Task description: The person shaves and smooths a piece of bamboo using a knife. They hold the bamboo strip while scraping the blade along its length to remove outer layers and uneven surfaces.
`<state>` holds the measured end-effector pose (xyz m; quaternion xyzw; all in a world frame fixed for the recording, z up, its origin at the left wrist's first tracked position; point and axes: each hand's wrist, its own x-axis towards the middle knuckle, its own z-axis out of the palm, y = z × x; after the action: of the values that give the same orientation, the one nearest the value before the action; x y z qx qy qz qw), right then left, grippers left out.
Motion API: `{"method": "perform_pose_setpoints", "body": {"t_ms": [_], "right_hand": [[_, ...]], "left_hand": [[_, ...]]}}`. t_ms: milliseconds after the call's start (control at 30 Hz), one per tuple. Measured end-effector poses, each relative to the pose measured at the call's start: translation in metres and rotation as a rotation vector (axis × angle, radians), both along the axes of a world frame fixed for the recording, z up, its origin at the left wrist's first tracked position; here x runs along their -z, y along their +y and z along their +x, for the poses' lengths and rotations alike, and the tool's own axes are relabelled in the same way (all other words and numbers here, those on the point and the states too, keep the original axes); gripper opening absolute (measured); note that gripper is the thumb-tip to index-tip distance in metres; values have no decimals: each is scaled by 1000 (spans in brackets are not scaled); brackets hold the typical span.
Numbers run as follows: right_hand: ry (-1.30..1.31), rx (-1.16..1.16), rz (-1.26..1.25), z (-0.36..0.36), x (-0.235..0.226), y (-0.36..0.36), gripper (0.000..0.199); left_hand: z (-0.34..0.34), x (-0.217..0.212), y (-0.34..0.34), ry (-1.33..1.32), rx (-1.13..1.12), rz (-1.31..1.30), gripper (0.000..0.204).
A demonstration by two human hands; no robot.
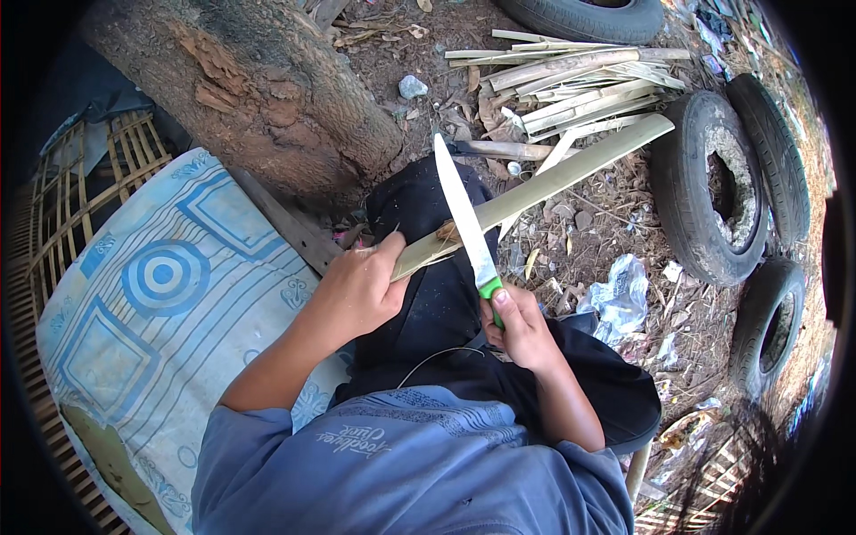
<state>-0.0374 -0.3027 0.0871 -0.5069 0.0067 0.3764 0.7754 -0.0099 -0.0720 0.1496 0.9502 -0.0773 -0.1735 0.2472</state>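
My left hand is closed around the near end of a long split bamboo strip, which slants up to the right across my dark-trousered knee. In my right hand is the green handle of a long-bladed knife. Its pale blade points away from me and crosses over the strip near a brownish, rough node. Whether the edge touches the bamboo, I cannot tell. Beyond the strip, a wooden-handled tool lies on the ground, its dark end partly behind my knee.
A pile of split bamboo pieces lies ahead. Old tyres stand at the right, another at the far edge. A tree trunk rises at the upper left. Beside me is a blue patterned sheet over bamboo slats. Crumpled clear plastic litters the dirt.
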Motion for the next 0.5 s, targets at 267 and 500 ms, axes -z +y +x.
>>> {"method": "perform_pose_setpoints", "body": {"t_ms": [267,500], "right_hand": [[-309,242,-332,-6,6,4,33],[-437,239,-438,-3,10,3,39]], "left_hand": [[0,-2,-1,8,-5,2,15],[1,-2,-2,29,-25,-42,12]]}}
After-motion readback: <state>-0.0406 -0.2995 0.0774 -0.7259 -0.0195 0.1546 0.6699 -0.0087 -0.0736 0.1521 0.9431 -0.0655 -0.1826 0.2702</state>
